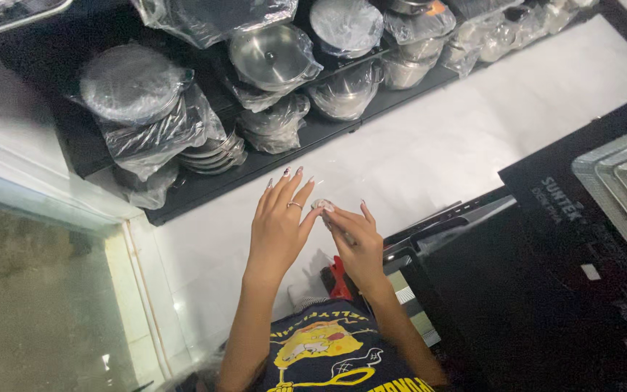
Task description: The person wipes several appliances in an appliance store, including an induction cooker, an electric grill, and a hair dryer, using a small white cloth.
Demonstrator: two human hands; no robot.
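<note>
Looking down past our chest here, we've got both hands up in front of us over the pale floor (473,138), and everything turns on one tiny spot between them. A small round pale thing (320,204) sits right where the two hands meet, at the fingertips. Too small and blurry to say what it is, and we can't make out a long axis on it either.

Our left hand (279,229) stands with the palm turned away, fingers spread and pointing up toward the shelf, a ring on one of them. Only its rightmost finger leans over to touch the little object. Our right hand (355,243) is the one that seems to do the holding: its fingers bunch together and pinch the object from below and from the right. So the thing lies at the top of the right fingertips and just off the inner edge of the left hand, both equally close.

Beyond the hands, a dark shelf (74,138) carries steel pots in plastic bags (270,58). A dark box (582,290) sits at our right.
</note>
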